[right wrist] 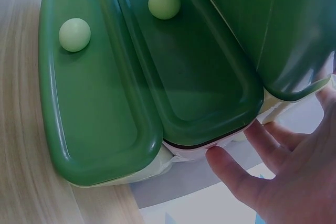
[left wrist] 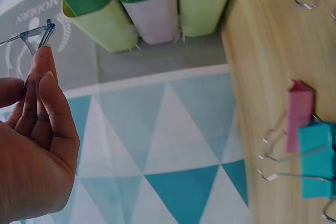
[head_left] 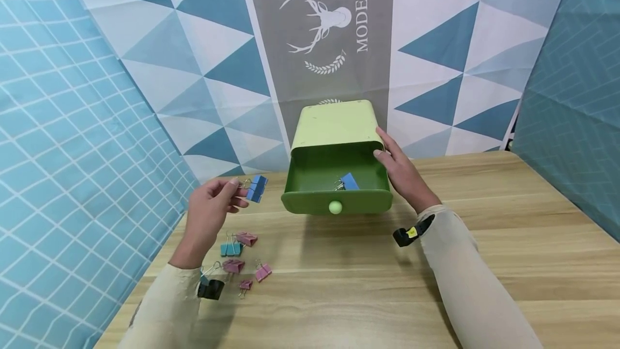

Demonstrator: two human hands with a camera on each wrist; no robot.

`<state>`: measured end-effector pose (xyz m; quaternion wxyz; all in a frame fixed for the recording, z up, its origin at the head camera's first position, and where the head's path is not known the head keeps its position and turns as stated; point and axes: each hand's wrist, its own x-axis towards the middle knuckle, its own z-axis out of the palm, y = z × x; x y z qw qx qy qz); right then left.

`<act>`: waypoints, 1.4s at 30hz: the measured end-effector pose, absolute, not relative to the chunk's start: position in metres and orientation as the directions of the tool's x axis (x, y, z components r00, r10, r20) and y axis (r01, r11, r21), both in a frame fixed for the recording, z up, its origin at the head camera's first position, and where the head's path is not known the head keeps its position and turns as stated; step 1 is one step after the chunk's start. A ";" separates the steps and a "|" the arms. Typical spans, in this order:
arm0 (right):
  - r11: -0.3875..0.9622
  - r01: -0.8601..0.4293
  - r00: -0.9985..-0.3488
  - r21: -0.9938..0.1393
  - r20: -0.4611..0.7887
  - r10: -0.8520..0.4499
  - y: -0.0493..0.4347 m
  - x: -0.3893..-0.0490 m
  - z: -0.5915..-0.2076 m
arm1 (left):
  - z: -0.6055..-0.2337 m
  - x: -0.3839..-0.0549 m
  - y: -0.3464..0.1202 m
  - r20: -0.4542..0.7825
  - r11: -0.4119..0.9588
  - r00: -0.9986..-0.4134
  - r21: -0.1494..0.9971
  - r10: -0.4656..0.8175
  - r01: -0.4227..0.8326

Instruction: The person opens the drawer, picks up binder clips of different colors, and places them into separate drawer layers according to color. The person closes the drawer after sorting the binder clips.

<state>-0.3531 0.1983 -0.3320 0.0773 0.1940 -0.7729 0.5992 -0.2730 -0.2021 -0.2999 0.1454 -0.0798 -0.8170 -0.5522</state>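
The left hand (head_left: 207, 213) pinches a blue clip (head_left: 257, 188) at its wire end; the right hand (head_left: 406, 175) rests uncurled against the drawer cabinet (head_left: 336, 124), apparently steadying it.

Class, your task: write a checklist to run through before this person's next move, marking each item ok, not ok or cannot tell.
1. Blue clip pinched by the left hand: ok.
2. Top drawer pulled open: ok.
3. Room beside the second blue clip inside: ok.
4. Held clip above the drawer: not ok, it is off to the drawer's left.
5. Right hand firmly bracing the cabinet: cannot tell; it is at the right side, but force doesn't show.
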 end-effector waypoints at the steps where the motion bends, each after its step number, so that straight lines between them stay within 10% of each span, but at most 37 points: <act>1: 0.205 -0.388 -0.914 -0.898 0.347 -0.208 0.198 -0.352 -0.330 | -0.298 -0.273 -0.199 0.333 0.376 -0.943 0.876 -0.023 0.301; 42: 0.193 -0.377 -0.916 -0.906 0.334 -0.220 0.195 -0.331 -0.311 | -0.279 -0.299 -0.118 0.439 0.386 -0.890 0.805 0.123 0.450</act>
